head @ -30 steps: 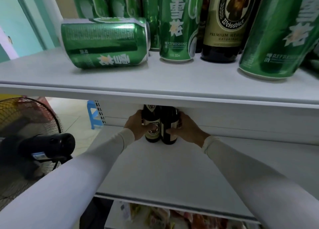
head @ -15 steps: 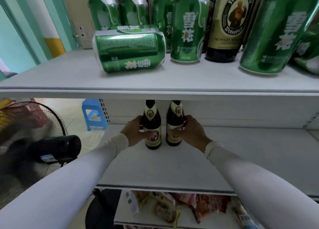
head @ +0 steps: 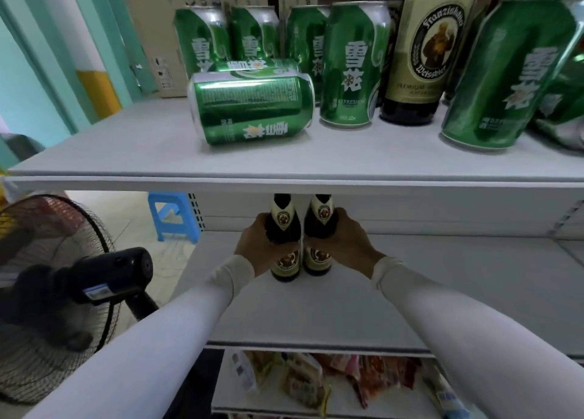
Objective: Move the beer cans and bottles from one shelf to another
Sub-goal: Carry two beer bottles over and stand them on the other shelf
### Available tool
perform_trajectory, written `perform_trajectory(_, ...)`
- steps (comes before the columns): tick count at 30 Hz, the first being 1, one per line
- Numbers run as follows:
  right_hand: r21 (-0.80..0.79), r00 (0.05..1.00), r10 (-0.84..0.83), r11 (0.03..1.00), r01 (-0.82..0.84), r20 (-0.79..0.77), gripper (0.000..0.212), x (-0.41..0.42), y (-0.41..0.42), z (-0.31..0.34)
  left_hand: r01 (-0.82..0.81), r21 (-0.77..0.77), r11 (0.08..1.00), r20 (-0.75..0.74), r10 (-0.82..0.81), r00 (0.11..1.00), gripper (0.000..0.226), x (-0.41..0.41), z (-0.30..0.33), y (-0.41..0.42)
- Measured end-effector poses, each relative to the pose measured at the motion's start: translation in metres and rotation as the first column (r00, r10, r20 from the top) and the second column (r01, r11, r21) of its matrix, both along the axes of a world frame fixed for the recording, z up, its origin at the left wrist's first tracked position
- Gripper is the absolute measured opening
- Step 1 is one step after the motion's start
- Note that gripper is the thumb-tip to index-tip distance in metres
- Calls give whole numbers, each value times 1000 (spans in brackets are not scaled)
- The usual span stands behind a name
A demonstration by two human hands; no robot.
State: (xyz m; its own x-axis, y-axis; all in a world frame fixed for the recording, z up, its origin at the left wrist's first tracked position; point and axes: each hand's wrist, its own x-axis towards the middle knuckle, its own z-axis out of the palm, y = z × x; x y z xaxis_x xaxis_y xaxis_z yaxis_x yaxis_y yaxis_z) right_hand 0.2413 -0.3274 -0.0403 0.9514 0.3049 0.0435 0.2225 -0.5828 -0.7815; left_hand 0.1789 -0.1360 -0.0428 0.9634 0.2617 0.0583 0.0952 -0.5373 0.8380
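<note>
Two dark beer bottles with cream labels stand upright side by side on the middle shelf. My left hand grips the left bottle round its body. My right hand grips the right bottle the same way. Their necks are hidden behind the upper shelf. On that upper shelf stand several green beer cans, one green can lying on its side, a large dark Franziskaner bottle and a big green can at the right.
A black standing fan is close at the left, beside the shelf's end. A blue stool stands on the floor behind. Snack packets fill the bottom shelf. Cardboard boxes stand behind the cans.
Both bottles have come forward along the middle shelf in my hands, out from deep under the upper shelf. My view has drawn back and up, showing more of the upper shelf.
</note>
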Motion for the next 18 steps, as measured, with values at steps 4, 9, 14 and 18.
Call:
perform_trajectory(4,-86,997,-76,993,77,20,68,-30,-14,9,101,112,989,-11,-100,995,74,-13,9,8)
perform_trajectory(9,-199,968,-250,948,248,16,69,-72,-58,19,300,161,940,-42,-298,954,55,-26,22,-18)
perform_trajectory(14,-188,866,-499,847,497,44,72,-130,-141,36,561,159,812,-18,-566,824,39,-41,36,-103)
perform_trajectory(18,-137,758,-646,746,652,94,66,-190,-228,45,714,198,671,-14,-727,687,47,-53,40,-197)
